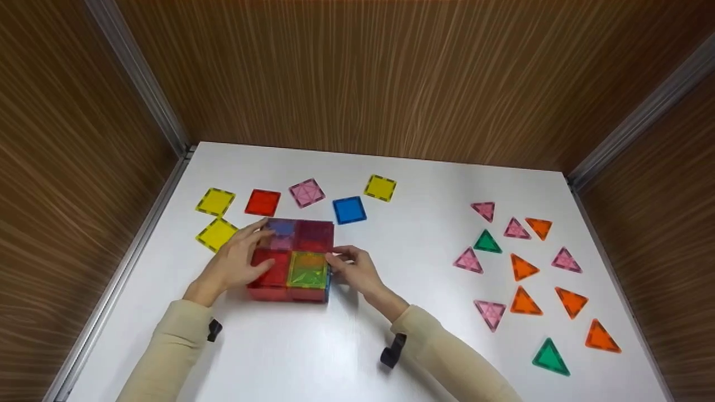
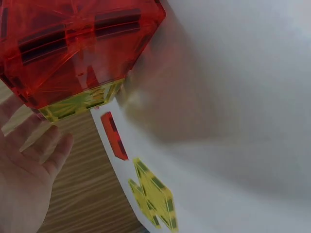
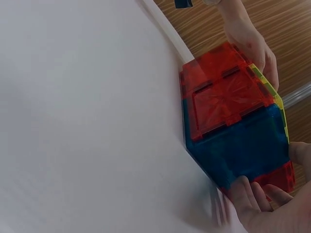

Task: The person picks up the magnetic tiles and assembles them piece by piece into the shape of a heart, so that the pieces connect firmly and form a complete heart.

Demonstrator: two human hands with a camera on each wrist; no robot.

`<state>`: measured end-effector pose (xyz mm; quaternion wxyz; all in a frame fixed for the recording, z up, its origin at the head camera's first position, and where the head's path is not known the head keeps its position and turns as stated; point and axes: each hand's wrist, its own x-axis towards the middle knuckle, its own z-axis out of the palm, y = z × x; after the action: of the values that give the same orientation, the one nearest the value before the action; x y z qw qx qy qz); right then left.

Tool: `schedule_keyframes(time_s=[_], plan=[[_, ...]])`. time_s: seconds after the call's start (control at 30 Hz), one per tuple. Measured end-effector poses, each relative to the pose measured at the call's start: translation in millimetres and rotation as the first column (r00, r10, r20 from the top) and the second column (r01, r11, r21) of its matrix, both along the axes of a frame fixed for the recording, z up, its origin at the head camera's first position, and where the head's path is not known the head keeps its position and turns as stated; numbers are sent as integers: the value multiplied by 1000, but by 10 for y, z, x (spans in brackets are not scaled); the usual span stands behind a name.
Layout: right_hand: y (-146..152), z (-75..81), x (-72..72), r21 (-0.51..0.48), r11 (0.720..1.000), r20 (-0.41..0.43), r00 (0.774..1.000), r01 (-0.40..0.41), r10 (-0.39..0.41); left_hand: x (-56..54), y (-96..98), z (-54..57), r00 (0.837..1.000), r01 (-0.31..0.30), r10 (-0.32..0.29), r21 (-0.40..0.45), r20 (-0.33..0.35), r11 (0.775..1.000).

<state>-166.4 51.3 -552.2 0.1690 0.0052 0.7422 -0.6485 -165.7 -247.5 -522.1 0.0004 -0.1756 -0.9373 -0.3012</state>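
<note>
A low box of see-through magnetic tiles [image 1: 310, 234] stands on the white table, its top made of purple, dark red, red and yellow-green squares. Red tiles [image 3: 223, 97] form its front and blue ones [image 3: 238, 145] its right side; a yellow tile [image 2: 82, 102] shows on the left. My left hand [image 1: 232, 265] rests on the box's left edge, thumb and fingers spread over the top. At the right side, my right hand [image 1: 360, 273] pinches the edge, thumb at the top rim and fingers bent against the blue wall.
Behind the box lie loose square tiles: yellow [image 1: 381, 188], red [image 1: 262, 202], pink [image 1: 306, 193] and blue [image 1: 349, 210]. Several pink, orange [image 1: 525, 302] and green [image 1: 551, 357] triangles are scattered at the right. Wood-grain panels [image 1: 357, 78] wall in the table.
</note>
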Motion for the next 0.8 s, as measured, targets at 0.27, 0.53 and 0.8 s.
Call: schedule_keyframes(time_s=[0.27, 0.53, 0.8], plan=[[-201, 40, -105, -8, 1000, 12, 1000, 4, -3, -81, -92, 92, 997, -54, 56, -50, 53, 997], [-38, 4, -79, 37, 994, -6, 994, -106, 107, 80, 204, 99, 994, -91, 82, -140, -70, 986], [739, 22, 162, 243, 961, -210, 960, -130, 183, 323, 615, 86, 988, -107, 84, -189, -126, 976]])
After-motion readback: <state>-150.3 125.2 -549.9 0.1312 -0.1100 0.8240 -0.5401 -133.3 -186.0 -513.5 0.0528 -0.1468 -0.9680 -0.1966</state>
